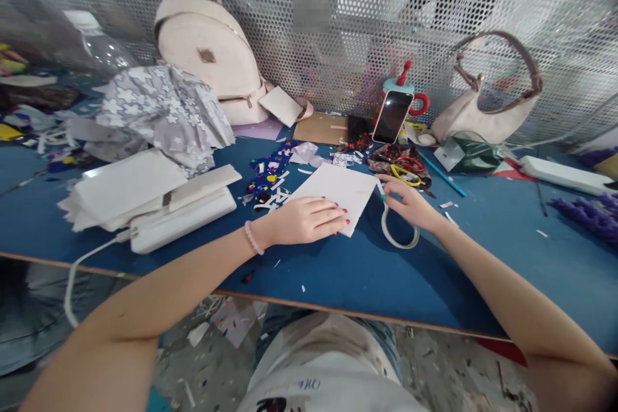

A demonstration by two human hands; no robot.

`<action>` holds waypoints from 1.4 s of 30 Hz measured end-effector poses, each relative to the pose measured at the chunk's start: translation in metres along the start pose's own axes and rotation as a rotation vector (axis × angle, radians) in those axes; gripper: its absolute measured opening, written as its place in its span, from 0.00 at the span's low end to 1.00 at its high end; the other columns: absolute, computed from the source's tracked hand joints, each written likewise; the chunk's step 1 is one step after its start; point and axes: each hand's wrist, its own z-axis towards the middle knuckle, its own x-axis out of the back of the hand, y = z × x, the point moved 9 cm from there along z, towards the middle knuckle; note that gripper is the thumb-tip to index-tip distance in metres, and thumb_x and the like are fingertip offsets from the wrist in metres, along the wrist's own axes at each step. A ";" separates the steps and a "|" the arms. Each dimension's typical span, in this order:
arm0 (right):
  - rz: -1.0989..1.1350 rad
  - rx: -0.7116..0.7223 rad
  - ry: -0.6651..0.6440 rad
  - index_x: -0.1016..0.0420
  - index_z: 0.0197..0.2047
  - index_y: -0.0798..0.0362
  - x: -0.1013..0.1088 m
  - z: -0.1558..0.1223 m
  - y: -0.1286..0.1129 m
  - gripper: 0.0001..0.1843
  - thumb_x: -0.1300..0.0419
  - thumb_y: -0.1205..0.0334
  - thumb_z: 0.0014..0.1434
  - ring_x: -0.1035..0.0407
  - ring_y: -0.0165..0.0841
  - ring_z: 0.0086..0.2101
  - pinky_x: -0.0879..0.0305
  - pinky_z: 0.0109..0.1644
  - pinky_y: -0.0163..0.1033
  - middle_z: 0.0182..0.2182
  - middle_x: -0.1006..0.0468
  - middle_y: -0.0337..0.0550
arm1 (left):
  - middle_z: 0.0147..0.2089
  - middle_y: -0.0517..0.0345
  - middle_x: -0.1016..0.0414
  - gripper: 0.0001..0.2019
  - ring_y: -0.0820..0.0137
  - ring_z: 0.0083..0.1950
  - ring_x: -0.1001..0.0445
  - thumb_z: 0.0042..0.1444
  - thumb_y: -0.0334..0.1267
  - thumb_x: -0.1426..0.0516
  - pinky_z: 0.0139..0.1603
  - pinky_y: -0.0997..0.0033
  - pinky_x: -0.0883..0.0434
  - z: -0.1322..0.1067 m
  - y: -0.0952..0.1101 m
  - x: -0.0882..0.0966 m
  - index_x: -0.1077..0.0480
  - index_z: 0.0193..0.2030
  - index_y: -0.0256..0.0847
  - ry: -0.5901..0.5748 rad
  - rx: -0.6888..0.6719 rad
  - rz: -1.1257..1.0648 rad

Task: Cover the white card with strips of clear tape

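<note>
A white sheet of paper [338,192] lies on the blue table [338,270]. My left hand [304,220] rests flat on the sheet's near edge, fingers together and pressing it down. My right hand [408,201] sits just right of the sheet, its fingertips pinching a thin teal pen [381,190] at the paper's right corner. A roll of clear tape [396,232] lies on the table under my right wrist.
Scissors with red and yellow handles [405,170] lie behind the sheet amid paper scraps [270,183]. A phone [392,117] leans upright at the back. Two bags [212,45] stand against the mesh wall. A white power strip and stacked papers [159,203] sit left.
</note>
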 end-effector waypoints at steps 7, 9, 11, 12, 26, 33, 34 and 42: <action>0.163 -0.002 0.059 0.36 0.28 0.49 0.008 -0.005 -0.011 0.08 0.44 0.58 0.58 0.34 0.44 0.57 0.41 0.60 0.52 0.53 0.25 0.50 | 0.45 0.52 0.17 0.06 0.69 0.47 0.18 0.67 0.29 0.47 0.52 0.68 0.22 0.000 -0.013 0.047 0.30 0.47 0.36 0.209 0.025 0.095; 0.217 -0.008 0.071 0.35 0.28 0.49 0.009 -0.007 -0.014 0.10 0.42 0.56 0.58 0.32 0.43 0.53 0.37 0.56 0.50 0.51 0.24 0.50 | 0.43 0.53 0.17 0.05 0.69 0.45 0.18 0.67 0.29 0.47 0.51 0.69 0.22 -0.001 -0.019 0.056 0.30 0.46 0.36 0.257 0.026 0.105; 0.273 -0.027 0.083 0.34 0.30 0.49 0.010 -0.008 -0.013 0.10 0.41 0.53 0.58 0.28 0.40 0.45 0.33 0.48 0.47 0.46 0.23 0.48 | 0.42 0.53 0.17 0.05 0.70 0.45 0.18 0.67 0.29 0.47 0.50 0.71 0.22 -0.001 -0.026 0.063 0.31 0.46 0.37 0.296 0.043 0.105; 0.302 -0.040 0.092 0.34 0.30 0.49 0.011 -0.008 -0.013 0.11 0.41 0.52 0.58 0.28 0.38 0.39 0.32 0.43 0.45 0.42 0.23 0.46 | 0.42 0.54 0.17 0.06 0.70 0.44 0.18 0.67 0.30 0.48 0.50 0.71 0.22 0.000 -0.030 0.066 0.31 0.46 0.37 0.315 0.065 0.100; 0.666 -0.112 0.361 0.46 0.27 0.47 0.054 -0.017 0.001 0.15 0.41 0.54 0.54 0.55 0.27 0.19 0.59 0.21 0.35 0.20 0.46 0.31 | 0.46 0.54 0.21 0.16 0.69 0.47 0.23 0.69 0.33 0.55 0.50 0.73 0.28 0.039 -0.125 0.058 0.29 0.54 0.35 0.293 0.818 -0.118; 0.759 -0.074 0.324 0.47 0.26 0.48 0.067 -0.019 -0.004 0.21 0.36 0.51 0.52 0.57 0.23 0.17 0.58 0.22 0.34 0.19 0.48 0.29 | 0.44 0.51 0.21 0.11 0.65 0.46 0.24 0.67 0.30 0.50 0.52 0.63 0.29 0.071 -0.133 -0.023 0.25 0.43 0.33 -0.077 0.826 -0.518; 0.761 -0.075 0.307 0.46 0.26 0.48 0.068 -0.018 -0.004 0.22 0.35 0.50 0.52 0.57 0.23 0.17 0.59 0.22 0.34 0.18 0.47 0.29 | 0.43 0.51 0.21 0.11 0.65 0.45 0.23 0.67 0.31 0.50 0.51 0.62 0.28 0.071 -0.128 -0.039 0.25 0.42 0.33 -0.141 0.818 -0.565; 0.678 -0.119 0.001 0.42 0.23 0.50 0.043 -0.017 0.000 0.26 0.30 0.45 0.46 0.52 0.22 0.17 0.57 0.21 0.33 0.18 0.43 0.28 | 0.56 0.49 0.29 0.17 0.62 0.52 0.26 0.66 0.43 0.43 0.51 0.55 0.25 0.069 -0.073 -0.138 0.32 0.57 0.38 -0.434 0.748 -0.829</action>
